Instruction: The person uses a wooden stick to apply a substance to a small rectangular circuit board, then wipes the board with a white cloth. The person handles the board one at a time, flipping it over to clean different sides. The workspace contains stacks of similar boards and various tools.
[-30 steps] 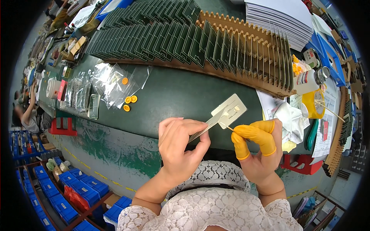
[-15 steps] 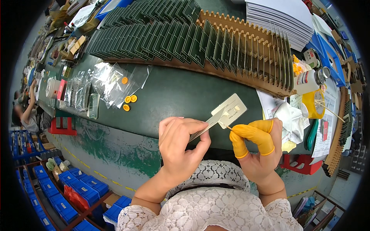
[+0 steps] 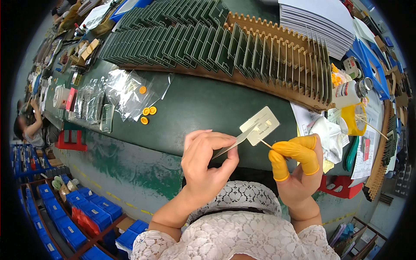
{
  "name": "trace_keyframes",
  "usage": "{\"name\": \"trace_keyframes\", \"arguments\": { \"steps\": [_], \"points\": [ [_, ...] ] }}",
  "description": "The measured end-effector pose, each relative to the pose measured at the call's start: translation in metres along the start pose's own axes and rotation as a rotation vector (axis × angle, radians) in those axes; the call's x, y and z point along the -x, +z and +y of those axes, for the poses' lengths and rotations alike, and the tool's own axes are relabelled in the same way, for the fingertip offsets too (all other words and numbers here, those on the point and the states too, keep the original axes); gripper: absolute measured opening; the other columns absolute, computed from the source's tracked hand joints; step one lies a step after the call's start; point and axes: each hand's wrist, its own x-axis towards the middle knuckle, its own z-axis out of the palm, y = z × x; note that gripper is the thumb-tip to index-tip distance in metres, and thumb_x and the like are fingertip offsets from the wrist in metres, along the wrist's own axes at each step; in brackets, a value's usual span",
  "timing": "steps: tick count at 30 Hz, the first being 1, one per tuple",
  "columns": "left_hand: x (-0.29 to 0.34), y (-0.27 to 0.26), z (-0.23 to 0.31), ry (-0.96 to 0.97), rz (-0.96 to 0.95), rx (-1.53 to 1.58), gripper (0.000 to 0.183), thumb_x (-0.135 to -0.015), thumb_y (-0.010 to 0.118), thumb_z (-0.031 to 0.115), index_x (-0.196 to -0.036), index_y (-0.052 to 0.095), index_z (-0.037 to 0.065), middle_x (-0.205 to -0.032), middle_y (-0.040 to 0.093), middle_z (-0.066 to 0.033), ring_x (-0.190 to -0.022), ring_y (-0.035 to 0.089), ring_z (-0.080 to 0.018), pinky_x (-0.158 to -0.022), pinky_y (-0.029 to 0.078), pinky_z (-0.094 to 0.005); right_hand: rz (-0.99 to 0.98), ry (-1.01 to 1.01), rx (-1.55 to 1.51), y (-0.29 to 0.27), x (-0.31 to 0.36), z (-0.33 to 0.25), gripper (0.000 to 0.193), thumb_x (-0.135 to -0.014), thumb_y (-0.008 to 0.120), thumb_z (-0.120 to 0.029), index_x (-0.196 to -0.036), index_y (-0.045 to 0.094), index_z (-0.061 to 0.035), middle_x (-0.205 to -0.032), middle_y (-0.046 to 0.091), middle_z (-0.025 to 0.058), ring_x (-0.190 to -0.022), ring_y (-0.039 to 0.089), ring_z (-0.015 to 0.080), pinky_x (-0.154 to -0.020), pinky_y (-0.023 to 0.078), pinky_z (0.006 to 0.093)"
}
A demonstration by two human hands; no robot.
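Observation:
Between the thumb and fingers of my left hand is a thin flat board, tilted and seen nearly edge-on, so its face is mostly hidden. My right hand, with yellow finger cots on its thumb and some fingers, pinches a thin wooden stick. The stick points up and left to the board's far end; whether its tip touches anything I cannot tell. Just beyond the board shows a cream card with rounded corners and print, partly covered by it.
A brown slotted rack full of upright green circuit boards spans the table's back. Orange finger cots and clear plastic bags lie left. To the right are a bottle, a yellow tape roll and a white cloth.
My right hand has moved a little right, and more of the stick shows between its fingers and the board. My left hand keeps its hold on the board.

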Motion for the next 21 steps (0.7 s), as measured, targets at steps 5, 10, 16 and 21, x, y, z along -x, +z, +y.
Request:
{"name": "trace_keyframes", "arguments": {
  "steps": [5, 10, 16, 21],
  "points": [
    [0.003, 0.003, -0.003, -0.037, 0.019, 0.084, 0.025, -0.072, 0.074, -0.005, -0.090, 0.061, 0.007, -0.091, 0.073, -0.0036, -0.082, 0.069, -0.0179, -0.091, 0.048, -0.0424, -0.052, 0.043, -0.058, 0.000, 0.006, -0.004, 0.028, -0.072, 0.083, -0.007, -0.097, 0.071, -0.0095, -0.085, 0.062, 0.0036, -0.074, 0.052, 0.0221, -0.068, 0.038, 0.0338],
    [0.002, 0.002, -0.003, -0.022, 0.025, 0.096, 0.027, -0.071, 0.074, -0.006, -0.090, 0.060, 0.007, -0.092, 0.073, -0.0043, -0.083, 0.069, -0.0178, -0.092, 0.048, -0.0427, -0.089, 0.012, -0.057, 0.003, 0.009, -0.008, 0.029, -0.071, 0.084, -0.009, -0.098, 0.071, -0.0108, -0.085, 0.062, 0.0029, -0.073, 0.051, 0.0212, -0.066, 0.038, 0.0335],
    [0.003, 0.000, -0.003, -0.002, 0.018, 0.092, 0.029, -0.070, 0.075, -0.005, -0.091, 0.061, 0.007, -0.093, 0.073, -0.0048, -0.084, 0.069, -0.0183, -0.094, 0.047, -0.0428, -0.126, -0.058, -0.013, 0.006, 0.010, -0.009, 0.034, -0.070, 0.085, -0.011, -0.100, 0.070, -0.0152, -0.088, 0.060, -0.0003, -0.073, 0.050, 0.0199, -0.067, 0.037, 0.0342],
    [0.003, 0.001, -0.005, 0.014, 0.017, 0.095, 0.030, -0.069, 0.076, -0.005, -0.091, 0.060, 0.007, -0.094, 0.074, -0.0057, -0.084, 0.070, -0.0191, -0.094, 0.047, -0.0433, -0.131, -0.076, 0.003, 0.007, 0.009, -0.012, 0.037, -0.068, 0.085, -0.011, -0.101, 0.070, -0.0171, -0.089, 0.059, -0.0026, -0.073, 0.050, 0.0194, -0.068, 0.035, 0.0340]
  ]
}}
